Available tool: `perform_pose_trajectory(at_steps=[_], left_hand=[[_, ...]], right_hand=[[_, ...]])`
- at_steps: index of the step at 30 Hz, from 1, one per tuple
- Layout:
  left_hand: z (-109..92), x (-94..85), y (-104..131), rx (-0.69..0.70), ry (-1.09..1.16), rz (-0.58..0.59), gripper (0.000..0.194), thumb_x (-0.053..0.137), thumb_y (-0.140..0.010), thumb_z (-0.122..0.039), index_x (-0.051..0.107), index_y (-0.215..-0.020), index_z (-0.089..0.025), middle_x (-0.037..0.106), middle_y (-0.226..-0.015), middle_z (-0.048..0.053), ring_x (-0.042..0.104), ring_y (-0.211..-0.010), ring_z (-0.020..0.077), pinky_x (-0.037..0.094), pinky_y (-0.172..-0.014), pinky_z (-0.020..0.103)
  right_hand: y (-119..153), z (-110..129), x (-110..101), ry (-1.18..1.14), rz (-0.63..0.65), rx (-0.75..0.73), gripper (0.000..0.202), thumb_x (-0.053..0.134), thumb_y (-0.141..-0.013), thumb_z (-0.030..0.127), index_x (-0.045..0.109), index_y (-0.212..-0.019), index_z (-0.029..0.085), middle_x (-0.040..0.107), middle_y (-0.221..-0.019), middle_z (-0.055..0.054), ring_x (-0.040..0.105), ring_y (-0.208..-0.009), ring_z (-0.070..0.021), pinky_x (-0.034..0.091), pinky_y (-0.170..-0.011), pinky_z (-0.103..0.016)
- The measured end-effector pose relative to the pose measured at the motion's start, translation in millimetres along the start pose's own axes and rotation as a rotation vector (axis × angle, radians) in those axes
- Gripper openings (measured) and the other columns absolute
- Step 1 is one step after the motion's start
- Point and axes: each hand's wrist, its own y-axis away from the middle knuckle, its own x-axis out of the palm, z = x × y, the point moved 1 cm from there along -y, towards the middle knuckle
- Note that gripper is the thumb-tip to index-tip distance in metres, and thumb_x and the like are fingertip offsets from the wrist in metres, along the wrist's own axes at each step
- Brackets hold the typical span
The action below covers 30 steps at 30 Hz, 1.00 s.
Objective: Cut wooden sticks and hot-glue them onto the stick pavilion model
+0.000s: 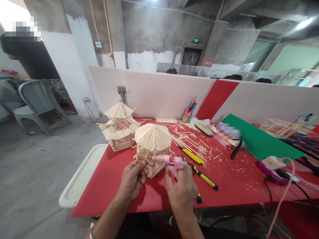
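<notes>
In my right hand [183, 186] is a pink glue gun [165, 159], its nozzle pointing left toward my other hand. The fingers of my left hand [134, 176] are pinched together just by the nozzle tip; whatever small piece they hold is too small to make out. Right behind both hands stands a small pavilion model [153, 139] made of wooden sticks, with a cone-like roof. A second stick pavilion [119, 126] with a two-tiered roof stands behind it to the left.
A yellow utility knife [193, 155] and black-yellow pliers [205, 178] lie right of the glue gun. Loose sticks [189, 142] and scraps cover the red table [224, 186]. A pen holder [186, 115], a green board [264, 137] and a power strip [271, 172] with cables are farther off.
</notes>
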Motion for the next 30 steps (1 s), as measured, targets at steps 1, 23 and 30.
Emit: perform_pose_trajectory(at_steps=[1,23,30], left_hand=[[-1.1,-0.5,-0.4,-0.004,-0.012,0.007,0.028,0.076,-0.061,-0.032,0.055,-0.057,-0.014,0.057,-0.044,-0.004,0.040,-0.026,0.0024,0.025,-0.026,0.012],[-4.5,-3.7,-3.1,-0.027,-0.034,0.027,0.029,0.076,-0.058,-0.034,0.055,-0.055,-0.014,0.059,-0.043,-0.003,0.042,-0.025,0.0035,0.024,-0.025,0.013],[-2.6,-4.4,-4.1,-0.014,-0.029,0.043,0.028,0.076,-0.059,-0.033,0.056,-0.057,-0.013,0.060,-0.045,-0.002,0.042,-0.025,0.0031,0.025,-0.025,0.012]], right_hand=[[-0.1,-0.1,0.2,-0.001,-0.003,0.000,0.022,0.049,-0.088,0.033,0.054,-0.100,0.015,0.063,-0.093,-0.011,0.061,-0.072,-0.0174,0.046,-0.055,-0.025],[3.5,-6.1,9.0,0.047,0.042,0.040,0.035,0.046,-0.088,0.044,0.057,-0.100,0.014,0.063,-0.090,-0.011,0.062,-0.077,-0.0200,0.045,-0.058,-0.026],[3.6,-5.6,8.0,0.102,0.077,0.041,0.040,0.041,-0.090,0.048,0.057,-0.098,0.013,0.063,-0.090,-0.011,0.062,-0.074,-0.0194,0.042,-0.055,-0.026]])
